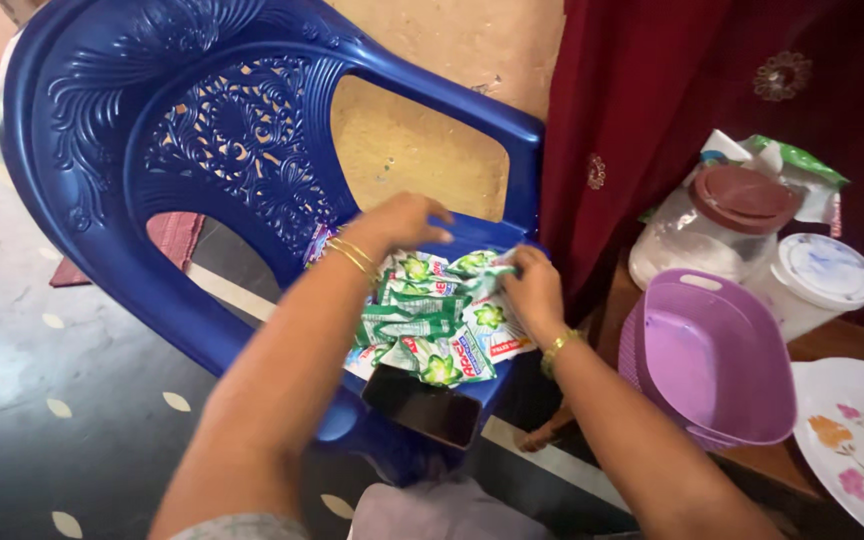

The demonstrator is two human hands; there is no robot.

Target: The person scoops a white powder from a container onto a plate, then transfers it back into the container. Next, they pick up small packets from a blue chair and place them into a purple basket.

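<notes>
**Both hands in the sachets on the blue chair seat**

While I look down from the head camera, I see a heap of small green-and-white sachets (437, 320) lying on the seat of a blue plastic chair (242, 150), spread from the middle of the seat toward its front edge. My left hand (402, 222) hovers over the back of the heap with its fingers loosely curled; I cannot tell whether it has hold of a sachet. My right hand (534, 290) rests on the right side of the heap, fingers bent down and pinching at the packets there. Each wrist carries gold bangles. A dark phone (422, 405) lies at the seat's front edge, just beside the nearest sachets. To the right of the chair, a low wooden stand bears a lilac plastic basket (717, 365), a clear jar with a brown lid (722, 225), a white lidded tub (817, 280) and a flowered plate (862, 440). A dark red curtain (672, 110) hangs behind them.
</notes>
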